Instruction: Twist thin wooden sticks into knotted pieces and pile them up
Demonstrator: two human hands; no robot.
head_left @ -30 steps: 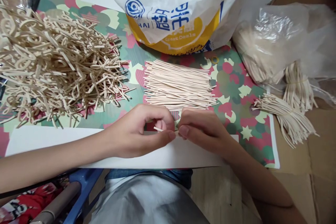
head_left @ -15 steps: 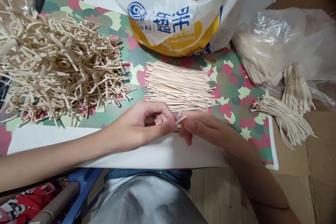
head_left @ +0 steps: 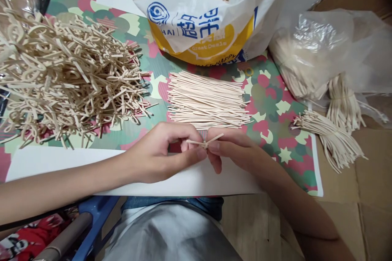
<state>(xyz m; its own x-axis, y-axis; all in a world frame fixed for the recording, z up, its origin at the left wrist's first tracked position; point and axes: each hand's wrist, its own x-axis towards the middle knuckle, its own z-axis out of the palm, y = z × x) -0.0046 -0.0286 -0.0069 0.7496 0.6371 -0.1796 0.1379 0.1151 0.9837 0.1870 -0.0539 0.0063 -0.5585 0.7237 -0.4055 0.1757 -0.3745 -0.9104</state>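
Between my two hands is a thin cream-coloured strip (head_left: pixel 204 144) with a knot near its middle and two ends sticking out sideways. My left hand (head_left: pixel 171 151) pinches it between thumb and index finger. From the other side my right hand (head_left: pixel 234 147) grips the same strip, its thumb close to the knot; some fingertips are hidden. Just beyond the hands lies a flat stack of straight strips (head_left: pixel 210 100). To the left rises a heap of strips bent into knotted loops (head_left: pixel 70 77).
A white and yellow plastic bag (head_left: pixel 202 28) holding more knotted strips stands at the back. On the right, cardboard (head_left: pixel 339 187) bears tied bundles of strips (head_left: pixel 332 136) and a clear bag (head_left: pixel 318 45) with more inside. The table has a patterned cover (head_left: pixel 275 130) and white paper (head_left: pixel 67 167).
Both ends of the knotted strip now stick out to left and right; before, only a short piece showed. My right thumb has moved in closer to the left one.
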